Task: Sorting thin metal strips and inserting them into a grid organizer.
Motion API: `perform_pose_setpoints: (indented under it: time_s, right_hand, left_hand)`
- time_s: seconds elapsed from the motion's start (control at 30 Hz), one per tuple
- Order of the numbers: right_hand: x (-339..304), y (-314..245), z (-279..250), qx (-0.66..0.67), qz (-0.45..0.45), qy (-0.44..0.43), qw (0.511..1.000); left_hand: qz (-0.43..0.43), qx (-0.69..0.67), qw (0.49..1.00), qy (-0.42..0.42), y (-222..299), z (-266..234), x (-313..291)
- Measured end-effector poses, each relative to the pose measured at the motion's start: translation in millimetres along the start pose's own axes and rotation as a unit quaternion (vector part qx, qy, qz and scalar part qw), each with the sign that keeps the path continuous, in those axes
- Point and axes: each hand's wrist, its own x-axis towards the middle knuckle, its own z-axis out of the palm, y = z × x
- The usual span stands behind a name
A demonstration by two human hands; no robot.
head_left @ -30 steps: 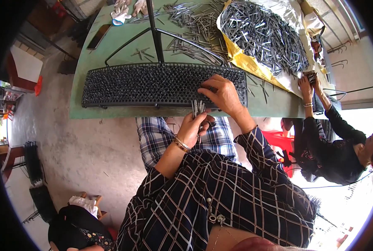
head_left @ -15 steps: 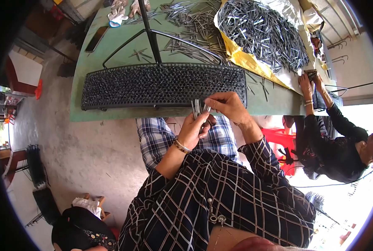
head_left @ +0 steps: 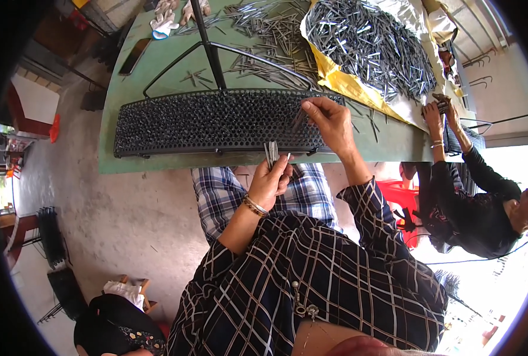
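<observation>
A bundle of thin grey strips stands up out of my left hand, whose thumb and fingers are closed round it just off the table's near edge. Over the right part of a long black perforated panel, my right hand pinches thin strips, smeared by motion, their tips against or just above the holes. Many of the panel's holes have dark, shiny pieces in them. The panel lies along the near edge of the green table, with a black metal frame rising behind it.
A yellow-edged sack heaped with dark strips covers the table's far right. Loose strips lie behind the panel. At the left are a phone and gloves. Another person's hands work at the right; someone else sits lower left.
My right hand has moved up and away from my left hand, out over the panel, with strips in its fingers. My left hand has shifted slightly left, still gripping the bundle.
</observation>
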Motion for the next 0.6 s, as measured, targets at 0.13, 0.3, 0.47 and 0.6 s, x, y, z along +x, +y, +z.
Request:
perform_pose_setpoints:
  time_s: [0.13,0.3,0.47,0.6]
  right_hand:
    - [7.1,4.4,2.4,-0.024,-0.08,-0.024,0.996]
    - [7.7,11.3,7.9,-0.077,-0.144,-0.039,0.986]
    - [-1.3,12.3,13.0,-0.061,-0.113,-0.017,0.992]
    - [-4.5,14.8,17.0,-0.028,-0.104,0.02,0.994]
  left_hand:
    - [-0.004,0.001,1.0,0.001,-1.8,-1.1,0.3]
    - [-0.009,0.015,1.0,0.007,-2.9,1.5,-0.9]
    - [-0.019,0.021,1.0,0.007,-4.0,0.0,0.0]
    - [-0.018,0.017,1.0,0.003,-5.6,-0.7,0.3]
